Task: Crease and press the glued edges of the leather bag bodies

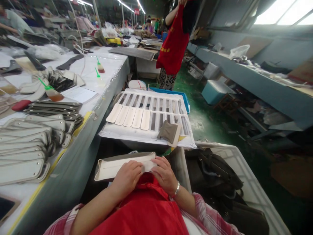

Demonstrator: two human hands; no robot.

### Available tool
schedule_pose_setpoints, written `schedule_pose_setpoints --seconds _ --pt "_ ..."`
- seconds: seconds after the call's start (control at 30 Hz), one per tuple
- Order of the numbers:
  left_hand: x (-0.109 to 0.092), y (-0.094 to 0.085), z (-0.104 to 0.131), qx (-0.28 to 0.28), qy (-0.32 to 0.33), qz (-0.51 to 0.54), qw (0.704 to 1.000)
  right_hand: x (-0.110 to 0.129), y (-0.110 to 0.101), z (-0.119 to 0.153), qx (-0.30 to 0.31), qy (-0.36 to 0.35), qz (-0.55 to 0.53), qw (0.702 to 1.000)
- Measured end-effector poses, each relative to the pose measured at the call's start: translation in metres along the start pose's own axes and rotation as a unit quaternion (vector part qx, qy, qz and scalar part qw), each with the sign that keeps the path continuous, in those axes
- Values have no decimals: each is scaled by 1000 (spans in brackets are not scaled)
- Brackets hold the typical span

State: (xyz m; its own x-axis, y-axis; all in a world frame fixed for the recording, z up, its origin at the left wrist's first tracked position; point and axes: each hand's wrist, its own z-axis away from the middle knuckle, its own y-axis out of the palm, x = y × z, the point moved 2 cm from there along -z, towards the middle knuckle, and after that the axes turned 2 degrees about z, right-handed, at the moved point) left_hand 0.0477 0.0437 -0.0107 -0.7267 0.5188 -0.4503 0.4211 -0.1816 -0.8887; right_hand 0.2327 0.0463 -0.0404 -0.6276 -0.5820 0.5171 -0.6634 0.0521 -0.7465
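In front of the red apron I hold a long white piece with a grey-brown upper side [110,167], its left end folded up at the corners. My left hand [128,176] lies over its middle, fingers closed on the near edge. My right hand [166,173] grips the right end, with fingers on top and the thumb side towards the left hand. What lies under the piece is hidden. Just beyond stands a white slotted rack [158,135] bearing several white rounded strips [133,118] in a row. A folded grey-brown piece [168,130] rests on its right front, on a white strip.
At left, a white-covered table [102,58] carries stacks of white strips [22,169], dark strips [53,107] and green-tipped glue bottles [53,94]. A white crate [234,153] with dark bags [212,169] stands at right. Another person in a red apron [173,45] stands ahead.
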Motion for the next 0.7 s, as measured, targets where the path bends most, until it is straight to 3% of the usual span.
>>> schedule_pose_setpoints --seconds 0.3,0.47,0.57,0.63,0.7 --pt "-8 4 -1 -12 -21 -45 999 7 3 -2 -16 13 40 999" --pt "-13 2 -6 -17 -81 -99 992 10 10 -1 -46 103 46 993" --pt "-15 -1 -11 5 -113 -125 986 3 11 0 -84 211 34 973" --pt "-14 -3 -15 20 -119 -131 984 -4 12 1 -35 306 14 951" --pt "-12 -3 -18 35 -119 -128 984 -9 17 0 83 374 -49 922"
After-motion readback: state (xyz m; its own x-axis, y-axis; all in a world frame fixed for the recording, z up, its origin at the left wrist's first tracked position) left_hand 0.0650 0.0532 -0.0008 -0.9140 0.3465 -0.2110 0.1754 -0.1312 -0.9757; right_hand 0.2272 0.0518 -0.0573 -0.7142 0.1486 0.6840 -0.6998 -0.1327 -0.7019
